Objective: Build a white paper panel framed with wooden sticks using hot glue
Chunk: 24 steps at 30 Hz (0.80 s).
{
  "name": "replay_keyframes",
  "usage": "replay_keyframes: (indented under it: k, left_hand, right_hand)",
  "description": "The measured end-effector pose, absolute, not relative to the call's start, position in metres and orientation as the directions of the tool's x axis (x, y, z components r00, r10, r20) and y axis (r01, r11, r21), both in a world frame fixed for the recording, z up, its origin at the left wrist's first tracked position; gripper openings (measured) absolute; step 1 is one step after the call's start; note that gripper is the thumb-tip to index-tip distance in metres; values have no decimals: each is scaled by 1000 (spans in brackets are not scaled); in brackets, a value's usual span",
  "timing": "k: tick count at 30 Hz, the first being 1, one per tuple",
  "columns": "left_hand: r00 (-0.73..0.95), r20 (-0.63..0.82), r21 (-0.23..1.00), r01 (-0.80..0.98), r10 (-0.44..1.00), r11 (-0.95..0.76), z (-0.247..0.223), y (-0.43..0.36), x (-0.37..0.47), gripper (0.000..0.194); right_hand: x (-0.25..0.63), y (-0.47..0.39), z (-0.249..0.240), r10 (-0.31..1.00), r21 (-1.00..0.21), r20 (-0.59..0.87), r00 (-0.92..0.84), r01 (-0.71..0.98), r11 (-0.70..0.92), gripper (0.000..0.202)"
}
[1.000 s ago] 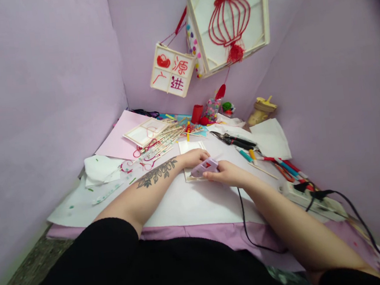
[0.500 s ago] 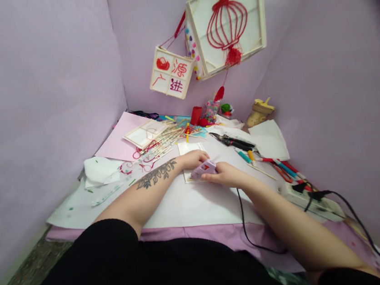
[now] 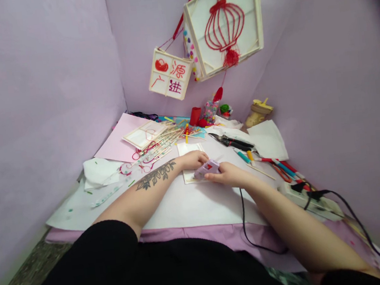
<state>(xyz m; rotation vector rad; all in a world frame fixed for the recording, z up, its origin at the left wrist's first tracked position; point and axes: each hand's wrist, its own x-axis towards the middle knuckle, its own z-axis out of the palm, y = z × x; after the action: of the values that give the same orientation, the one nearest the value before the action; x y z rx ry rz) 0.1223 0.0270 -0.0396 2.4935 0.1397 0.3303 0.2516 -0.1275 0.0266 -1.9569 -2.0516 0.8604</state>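
Observation:
A lilac glue gun (image 3: 207, 170) with a black cord is gripped in my right hand (image 3: 228, 174), its nozzle end pointing left and down over a small white framed panel (image 3: 189, 177). My left hand (image 3: 194, 159) lies across that panel with its fingers curled at the right edge, close to the glue gun. What those fingers pinch, if anything, is hidden. The panel lies flat on the white sheet covering the table, partly covered by my left hand and the gun.
Thin sticks (image 3: 167, 140) and another framed panel (image 3: 144, 135) lie at the back left. Black-handled pruning shears (image 3: 233, 142), markers (image 3: 243, 156) and a power strip (image 3: 310, 202) are on the right. A large lantern panel (image 3: 225, 28) hangs above the table.
My right hand and the glue gun have shifted slightly to the right along the panel. My left hand stays in place. The whole view has moved a little.

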Motion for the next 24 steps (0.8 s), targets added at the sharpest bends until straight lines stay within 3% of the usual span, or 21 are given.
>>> replay_keyframes:
  k: [11, 20, 22, 24]
  left_hand:
    - [960, 230, 532, 16, 163, -847, -42, 27, 123, 35]
    - [953, 244, 520, 29, 181, -854, -45, 27, 123, 44]
    - [951, 247, 527, 30, 187, -849, -45, 27, 123, 43]
    - [951, 244, 537, 30, 190, -843, -44, 28, 122, 45]
  right_hand:
    - [260, -130, 24, 959, -493, -270, -91, 868, -57, 46]
    - [268, -131, 32, 956, -382, -292, -40, 921, -79, 46]
    - [277, -132, 38, 952, -395, -303, -29, 913, -98, 44]
    - [290, -133, 42, 952, -484, -306, -3, 862, -152, 45]
